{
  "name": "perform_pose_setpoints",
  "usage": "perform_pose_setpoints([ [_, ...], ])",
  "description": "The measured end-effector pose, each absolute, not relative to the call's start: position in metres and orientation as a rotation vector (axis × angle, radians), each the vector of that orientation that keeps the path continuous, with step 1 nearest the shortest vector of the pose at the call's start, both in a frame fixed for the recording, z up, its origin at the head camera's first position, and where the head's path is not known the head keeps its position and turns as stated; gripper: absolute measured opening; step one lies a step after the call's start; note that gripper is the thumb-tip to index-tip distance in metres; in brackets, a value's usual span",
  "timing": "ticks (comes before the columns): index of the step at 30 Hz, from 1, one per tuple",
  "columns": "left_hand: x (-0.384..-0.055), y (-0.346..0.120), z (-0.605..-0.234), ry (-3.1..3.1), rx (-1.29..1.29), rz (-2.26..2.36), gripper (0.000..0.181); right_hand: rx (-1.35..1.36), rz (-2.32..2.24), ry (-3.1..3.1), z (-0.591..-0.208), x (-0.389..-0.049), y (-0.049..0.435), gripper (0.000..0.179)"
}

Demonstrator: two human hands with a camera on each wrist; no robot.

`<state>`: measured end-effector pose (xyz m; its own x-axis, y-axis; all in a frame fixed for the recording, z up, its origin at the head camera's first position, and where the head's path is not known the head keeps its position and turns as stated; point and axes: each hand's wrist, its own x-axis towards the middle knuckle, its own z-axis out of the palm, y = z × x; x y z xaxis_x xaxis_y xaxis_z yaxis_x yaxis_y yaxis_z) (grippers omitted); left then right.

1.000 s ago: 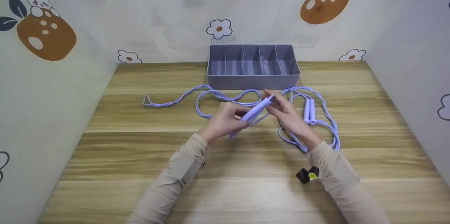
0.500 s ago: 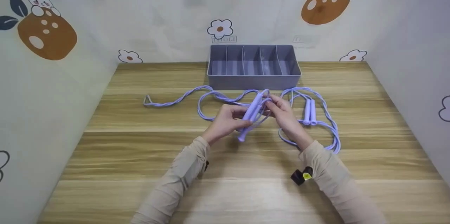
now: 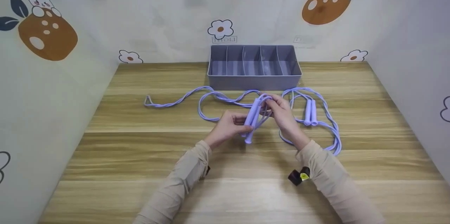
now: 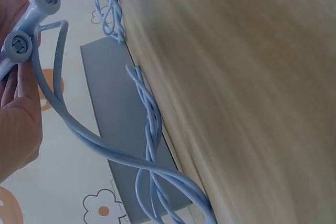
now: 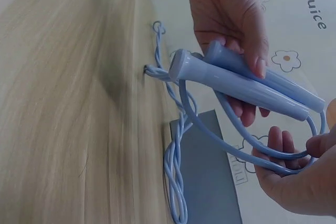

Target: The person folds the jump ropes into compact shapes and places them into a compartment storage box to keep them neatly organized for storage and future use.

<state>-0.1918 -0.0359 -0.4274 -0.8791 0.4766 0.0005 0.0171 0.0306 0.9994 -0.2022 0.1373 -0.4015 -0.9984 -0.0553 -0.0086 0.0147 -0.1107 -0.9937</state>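
Observation:
My left hand [image 3: 226, 127] grips the two light purple handles [image 3: 252, 115] of a jump rope side by side, thumb across them, above the table's middle. In the right wrist view, the handles [image 5: 244, 87] lie parallel, and their cords bend round in loops. My right hand [image 3: 284, 115] pinches the cords [image 5: 283, 163] by the handles' upper ends. The rest of this twisted rope [image 3: 175, 103] trails leftward over the table. To the right lies a second jump rope [image 3: 332, 115], loosely looped, its two handles [image 3: 310, 112] together.
A grey box [image 3: 253, 82] with several compartments stands at the back of the wooden table [image 3: 140, 167], behind the hands. Patterned panels [image 3: 168, 16] close in the back and both sides.
The handles have turned from a slant to more upright, their lower ends spreading slightly. My right hand has moved from the handle tips to the looped cords. Both hands sank slightly.

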Motion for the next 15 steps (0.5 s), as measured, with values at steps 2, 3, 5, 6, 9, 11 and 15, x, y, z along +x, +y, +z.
perform_pose_setpoints([
  [2,-0.1918,-0.0359,-0.4291,1.978,0.516,1.909,0.037,-0.039,-2.307,2.056,-0.4006,-0.2023,0.1366,0.033],
  [3,-0.1919,-0.0358,-0.4298,1.981,0.522,1.908,0.036,-0.036,-2.308,2.054,-0.4003,-0.2025,0.1362,0.033],
  [5,-0.1921,-0.0353,-0.4311,1.985,0.52,1.908,0.036,-0.029,-2.317,2.047,-0.3997,-0.2025,0.1353,0.033],
  [6,-0.192,-0.0349,-0.4316,1.989,0.514,1.907,0.036,-0.021,-2.324,2.043,-0.3995,-0.2026,0.135,0.032],
  [9,-0.192,-0.0335,-0.4324,1.982,0.465,1.924,0.036,-0.015,-2.328,2.048,-0.3988,-0.2038,0.1339,0.026],
  [11,-0.1919,-0.0325,-0.4326,1.983,0.434,1.943,0.037,-0.001,-2.335,2.053,-0.3979,-0.2043,0.1337,0.022],
  [15,-0.1918,-0.0314,-0.431,2.027,0.406,1.962,0.036,0.003,-2.347,2.066,-0.3948,-0.205,0.1331,0.019],
])
